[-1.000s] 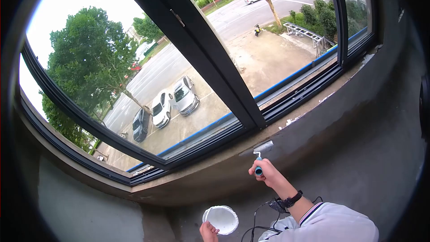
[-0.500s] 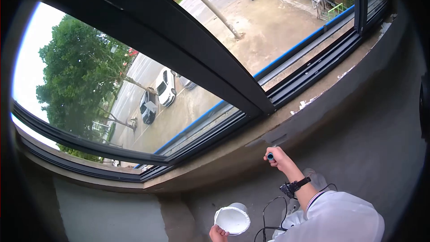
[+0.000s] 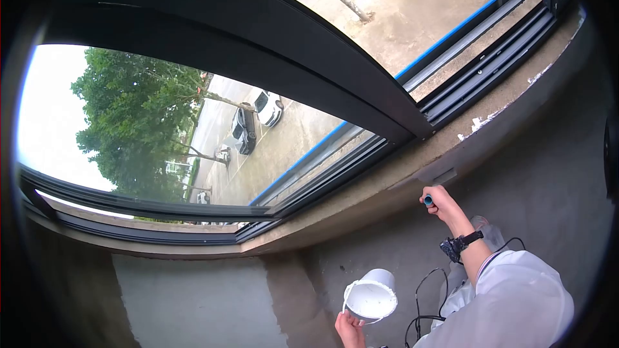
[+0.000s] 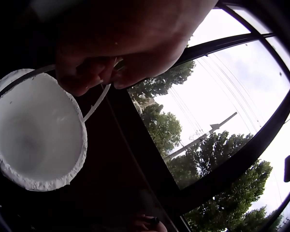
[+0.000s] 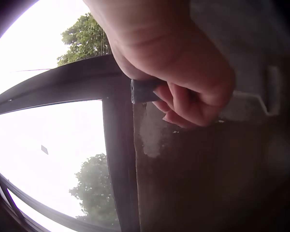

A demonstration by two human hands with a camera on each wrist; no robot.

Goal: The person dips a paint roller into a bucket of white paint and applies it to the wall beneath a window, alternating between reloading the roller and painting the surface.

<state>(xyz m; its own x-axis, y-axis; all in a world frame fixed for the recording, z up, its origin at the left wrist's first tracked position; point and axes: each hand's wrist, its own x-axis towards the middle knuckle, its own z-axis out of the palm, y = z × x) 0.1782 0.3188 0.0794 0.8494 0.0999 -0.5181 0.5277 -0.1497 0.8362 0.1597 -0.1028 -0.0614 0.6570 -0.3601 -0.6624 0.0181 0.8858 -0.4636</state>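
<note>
My right hand (image 3: 442, 203) grips the blue handle (image 3: 428, 200) of a paint roller, its butt end facing the head camera. The right wrist view shows the roller's bent wire frame (image 5: 261, 100) and its pale sleeve (image 5: 274, 89) close against the grey wall, beyond the fist. In the head view the sleeve is hidden. Lower down, my left hand (image 3: 350, 330) holds the thin bail handle (image 4: 99, 102) of a white bucket (image 3: 380, 276). The bucket hangs tilted, its rim (image 4: 79, 162) crusted with white paint and white paint inside.
Above the right hand, a damp patch (image 3: 422, 178) marks the wall under the window sill (image 3: 335, 223). A dark window frame (image 3: 290, 74) crosses the view, with parked cars outside. Black cables (image 3: 418, 309) hang beside the right arm.
The head view has turned, shifting hands and bucket right in it. The roller sleeve, visible on the wall earlier, is now hidden behind the right hand, and the damp patch shows above. More of the bucket's side shows.
</note>
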